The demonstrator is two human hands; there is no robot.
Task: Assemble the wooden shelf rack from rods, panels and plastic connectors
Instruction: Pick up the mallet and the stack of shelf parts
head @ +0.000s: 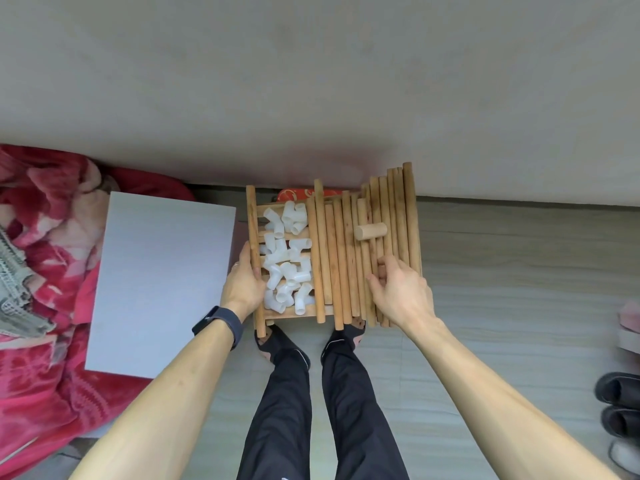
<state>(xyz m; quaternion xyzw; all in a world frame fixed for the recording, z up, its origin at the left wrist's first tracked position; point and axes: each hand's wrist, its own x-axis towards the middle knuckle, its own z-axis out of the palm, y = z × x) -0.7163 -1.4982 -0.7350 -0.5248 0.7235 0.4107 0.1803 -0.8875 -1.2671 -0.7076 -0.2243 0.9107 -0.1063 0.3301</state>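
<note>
Single view: wide-angle camera, head-worn, faced forward and steeply down past the person's legs [277, 410] to the floor [519, 289], at close range; wall [311, 81] filled the upper part.

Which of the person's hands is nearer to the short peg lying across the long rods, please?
Right. The right hand lies on the long rods just below the short peg; the left hand grips the side rod, across the white connectors from it.

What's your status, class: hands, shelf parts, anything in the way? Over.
Left hand grips slatted panel edge; right hand curled on rods. Connectors piled on panel, nothing joined. Short rod lies crosswise atop rods.
</note>
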